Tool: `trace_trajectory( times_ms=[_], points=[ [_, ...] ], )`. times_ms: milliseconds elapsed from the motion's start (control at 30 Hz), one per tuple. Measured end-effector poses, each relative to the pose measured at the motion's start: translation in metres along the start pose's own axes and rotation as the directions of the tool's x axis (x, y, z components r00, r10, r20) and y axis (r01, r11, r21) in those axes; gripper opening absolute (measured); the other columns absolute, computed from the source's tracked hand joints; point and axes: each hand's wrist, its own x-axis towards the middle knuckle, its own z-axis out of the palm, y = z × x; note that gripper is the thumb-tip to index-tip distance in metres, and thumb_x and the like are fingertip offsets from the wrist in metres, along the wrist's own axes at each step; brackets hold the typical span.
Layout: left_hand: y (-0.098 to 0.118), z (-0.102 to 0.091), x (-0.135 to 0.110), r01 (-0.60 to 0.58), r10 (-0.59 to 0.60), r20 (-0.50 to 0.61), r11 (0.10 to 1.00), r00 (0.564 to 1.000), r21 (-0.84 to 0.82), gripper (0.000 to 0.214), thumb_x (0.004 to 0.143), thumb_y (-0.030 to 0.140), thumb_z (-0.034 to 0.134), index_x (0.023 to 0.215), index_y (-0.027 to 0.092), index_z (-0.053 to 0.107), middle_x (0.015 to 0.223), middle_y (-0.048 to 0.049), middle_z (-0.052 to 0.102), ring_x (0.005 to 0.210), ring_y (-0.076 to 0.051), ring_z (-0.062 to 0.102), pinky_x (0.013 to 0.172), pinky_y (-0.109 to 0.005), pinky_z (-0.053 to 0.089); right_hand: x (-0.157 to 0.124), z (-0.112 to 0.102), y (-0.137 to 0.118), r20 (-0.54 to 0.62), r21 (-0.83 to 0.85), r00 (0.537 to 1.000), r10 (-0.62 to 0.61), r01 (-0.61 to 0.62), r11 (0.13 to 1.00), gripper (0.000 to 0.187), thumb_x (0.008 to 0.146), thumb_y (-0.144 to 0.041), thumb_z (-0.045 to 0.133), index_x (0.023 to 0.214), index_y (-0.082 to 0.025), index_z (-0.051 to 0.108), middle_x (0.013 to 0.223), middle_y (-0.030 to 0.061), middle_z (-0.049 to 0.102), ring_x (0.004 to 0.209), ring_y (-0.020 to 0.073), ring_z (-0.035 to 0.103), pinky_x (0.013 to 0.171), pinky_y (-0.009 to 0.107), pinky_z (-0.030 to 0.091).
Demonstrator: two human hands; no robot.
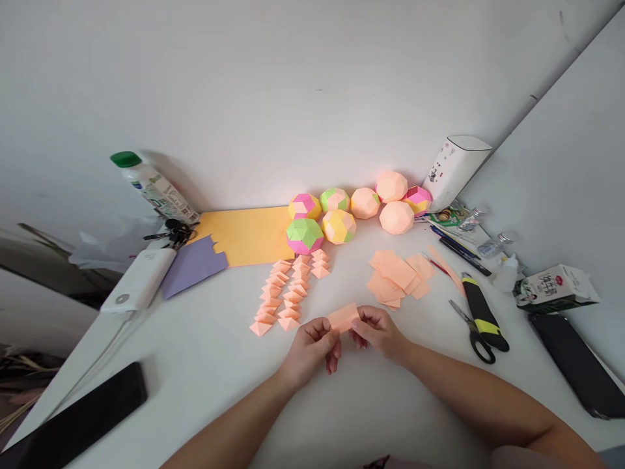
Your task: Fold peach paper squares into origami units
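Note:
Between my two hands is a small peach slip of paper (344,317), held just above the table. My left hand (312,345) pinches its left end between thumb and fingers. On the other end, my right hand (378,330) has its thumb and fingers closed. Beyond my left hand lie rows of folded peach paper pieces (293,296), overlapping one another. A loose pile of flat peach paper slips (398,273) rests past my right hand. Several faceted paper balls (339,227) in peach, green, pink and yellow stand against the wall.
Scissors (473,332) and a black-and-yellow cutter (483,312) lie at the right, near pens (459,251), a milk carton (556,286) and a black tray (579,365). At left are a bottle (156,189), orange sheet (249,238), purple sheet (193,268), white power strip (139,280) and phone (78,417).

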Motion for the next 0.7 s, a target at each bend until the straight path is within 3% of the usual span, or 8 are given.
trace_trajectory(
  times_ms=[133, 267, 467, 633, 700],
  points=[
    [-0.0028, -0.0015, -0.0007, -0.034, 0.034, -0.008, 0.997, 0.999, -0.073, 0.026, 0.078, 0.035, 0.061, 0.066, 0.017, 0.046, 0.049, 0.0047, 0.058, 0.032, -0.008, 0.049, 0.032, -0.018, 0.037, 0.0004, -0.0004, 0.0008, -0.027, 0.014, 1.000, -0.015, 0.016, 1.000, 0.029, 0.082, -0.040, 0.057, 0.066, -0.017, 0.050, 0.055, -0.0026, 0.052, 0.047, 0.0095, 0.048, 0.047, 0.023, 0.037],
    [-0.0008, 0.0017, -0.0008, -0.115, 0.106, -0.070, 0.984, 0.992, -0.137, 0.027, 0.079, 0.037, 0.062, 0.072, 0.018, 0.044, 0.062, 0.0020, 0.063, 0.043, -0.009, 0.055, 0.037, -0.019, 0.043, 0.0006, -0.0009, 0.0012, -0.031, -0.003, 0.999, -0.022, 0.022, 1.000, 0.028, 0.084, -0.039, 0.055, 0.068, -0.017, 0.050, 0.055, -0.0028, 0.052, 0.048, 0.0095, 0.048, 0.047, 0.023, 0.037],
    [0.0011, 0.0032, 0.0018, -0.109, 0.096, -0.089, 0.981, 0.991, -0.160, 0.034, 0.078, 0.031, 0.066, 0.075, 0.022, 0.033, 0.061, 0.0051, 0.062, 0.040, -0.008, 0.052, 0.037, -0.018, 0.041, -0.0008, 0.0009, 0.0025, -0.019, -0.048, 0.998, -0.067, 0.066, 0.997, 0.028, 0.086, -0.034, 0.053, 0.065, -0.018, 0.044, 0.055, -0.0031, 0.049, 0.048, 0.0095, 0.046, 0.047, 0.023, 0.036],
    [-0.0010, 0.0003, 0.0037, -0.122, 0.106, -0.096, 0.976, 0.990, -0.180, 0.032, 0.078, 0.032, 0.065, 0.075, 0.022, 0.035, 0.061, 0.0074, 0.058, 0.037, -0.006, 0.048, 0.034, -0.017, 0.037, -0.0032, 0.0037, 0.0078, -0.069, -0.009, 0.965, -0.253, 0.253, 0.967, 0.010, 0.084, -0.023, 0.051, 0.082, -0.021, 0.041, 0.094, 0.0030, 0.052, 0.056, 0.0089, 0.051, 0.048, 0.024, 0.039],
    [-0.0008, 0.0002, 0.0035, -0.111, 0.097, -0.090, 0.979, 0.991, -0.168, 0.027, 0.078, 0.033, 0.065, 0.078, 0.021, 0.040, 0.061, 0.0070, 0.057, 0.037, -0.006, 0.047, 0.034, -0.017, 0.038, -0.0034, 0.0048, 0.0088, -0.042, -0.080, 0.953, -0.301, 0.297, 0.952, 0.016, 0.081, -0.017, 0.052, 0.095, -0.023, 0.045, 0.106, 0.0055, 0.048, 0.063, 0.0097, 0.052, 0.052, 0.025, 0.042]
  ],
)
